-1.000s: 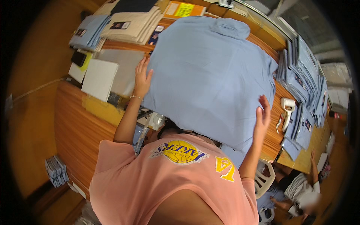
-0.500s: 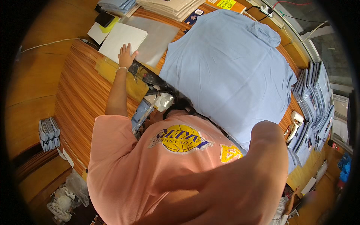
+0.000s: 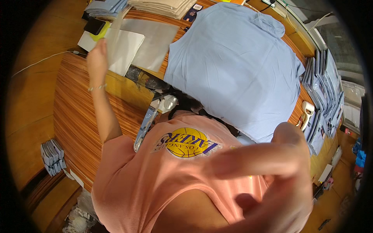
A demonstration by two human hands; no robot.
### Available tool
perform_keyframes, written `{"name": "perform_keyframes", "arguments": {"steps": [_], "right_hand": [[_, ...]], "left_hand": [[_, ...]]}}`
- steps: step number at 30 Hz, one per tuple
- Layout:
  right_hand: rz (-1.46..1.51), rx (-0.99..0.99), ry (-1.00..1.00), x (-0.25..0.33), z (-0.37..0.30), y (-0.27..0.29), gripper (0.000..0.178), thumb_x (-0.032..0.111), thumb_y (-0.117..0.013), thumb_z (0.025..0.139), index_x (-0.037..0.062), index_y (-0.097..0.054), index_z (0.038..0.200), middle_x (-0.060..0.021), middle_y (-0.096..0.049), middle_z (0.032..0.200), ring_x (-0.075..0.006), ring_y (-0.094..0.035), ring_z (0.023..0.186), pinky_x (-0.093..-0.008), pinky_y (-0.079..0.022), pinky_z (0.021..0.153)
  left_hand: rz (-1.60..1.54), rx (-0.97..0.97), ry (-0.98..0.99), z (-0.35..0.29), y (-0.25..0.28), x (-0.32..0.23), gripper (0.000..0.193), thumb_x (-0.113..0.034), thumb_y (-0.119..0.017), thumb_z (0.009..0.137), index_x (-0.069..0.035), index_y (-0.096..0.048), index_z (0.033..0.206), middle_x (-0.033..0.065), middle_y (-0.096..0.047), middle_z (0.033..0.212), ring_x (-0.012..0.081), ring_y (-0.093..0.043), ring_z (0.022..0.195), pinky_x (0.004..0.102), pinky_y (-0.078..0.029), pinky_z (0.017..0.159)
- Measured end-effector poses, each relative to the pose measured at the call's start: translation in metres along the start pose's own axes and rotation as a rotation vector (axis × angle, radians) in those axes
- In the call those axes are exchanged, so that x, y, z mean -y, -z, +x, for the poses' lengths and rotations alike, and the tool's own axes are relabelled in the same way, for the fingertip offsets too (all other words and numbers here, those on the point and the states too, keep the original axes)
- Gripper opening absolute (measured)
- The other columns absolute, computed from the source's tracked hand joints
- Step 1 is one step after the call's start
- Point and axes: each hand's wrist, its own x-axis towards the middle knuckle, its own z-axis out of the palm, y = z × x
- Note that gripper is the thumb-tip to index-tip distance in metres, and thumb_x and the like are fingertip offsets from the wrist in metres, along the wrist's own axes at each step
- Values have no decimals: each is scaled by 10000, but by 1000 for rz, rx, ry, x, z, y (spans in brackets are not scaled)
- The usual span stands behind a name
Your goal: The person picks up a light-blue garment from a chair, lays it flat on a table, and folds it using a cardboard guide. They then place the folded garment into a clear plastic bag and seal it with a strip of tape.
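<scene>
My left hand (image 3: 97, 60) is raised over the far left of the table, by a white sheet (image 3: 130, 48) and a dark phone (image 3: 94, 27) lying on something yellow-green. Its fingers look closed together; motion blur hides what they may hold. A blurred translucent strip (image 3: 115, 29) rises beside the fingertips. Very close to the camera is my right hand (image 3: 285, 174), large and smeared, with one finger pointing left and its fingertips unclear. A light blue shirt (image 3: 233, 70) lies spread face down beyond it, apart from both hands.
Folded blue shirts (image 3: 324, 77) are stacked along the right edge, with a white handheld tool (image 3: 307, 112) beside them. Beige packages (image 3: 167, 6) and more folded shirts (image 3: 105, 8) line the back. A gap with clutter splits the wooden table (image 3: 72, 105). Another folded stack (image 3: 53, 155) stands far left.
My left hand has lifted off the white sheet and moved left, its spread fingers now drawn together. My right hand has come further into view. The translucent strip has appeared.
</scene>
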Motion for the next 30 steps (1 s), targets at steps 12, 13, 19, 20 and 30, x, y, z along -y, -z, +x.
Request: {"name": "perform_keyframes", "arguments": {"steps": [12,13,19,20,30], "right_hand": [[145,-1063,-950,-189,-152,40,587,345,-497,860,-1,-336,1305,-147,-483,1207,-187,-475,1092,-290,-396,870],[198,-1102,-903,-185,-168,40,502,267,-495,869,-4,-376,1276,-136,-526,1157,-174,-519,1034,-268,-422,828],[-142,-1323,-1115,-142,-278,40,367,62,-505,820,36,-466,1184,-76,-602,926,-123,-576,774,-233,-447,647],[-231,-1329,-1253,-133,-298,43,366,64,-511,821,27,-468,1182,-64,-595,883,-122,-559,735,-236,-440,634],[-1269,-1350,-968,-137,-365,38,339,154,-517,878,-4,-460,1172,-76,-512,941,-146,-469,833,-277,-393,758]], "left_hand": [[-1761,486,444,-31,-114,-89,322,-241,-549,879,-6,-540,1099,39,-570,1051,111,-512,965,254,-400,866],[-1718,591,392,-38,-130,-93,333,-244,-536,886,-4,-528,1117,38,-571,1055,111,-520,943,248,-411,846],[-1285,628,-178,-28,-173,-120,244,-189,-481,904,-20,-545,1067,54,-618,919,99,-562,809,237,-451,711],[-1245,544,-155,-12,-179,-125,232,-182,-477,904,-20,-552,1052,47,-616,909,92,-561,788,229,-445,676],[-977,261,-264,89,-259,-157,104,-55,-545,813,5,-601,877,143,-632,805,231,-614,678,306,-483,627]]}}
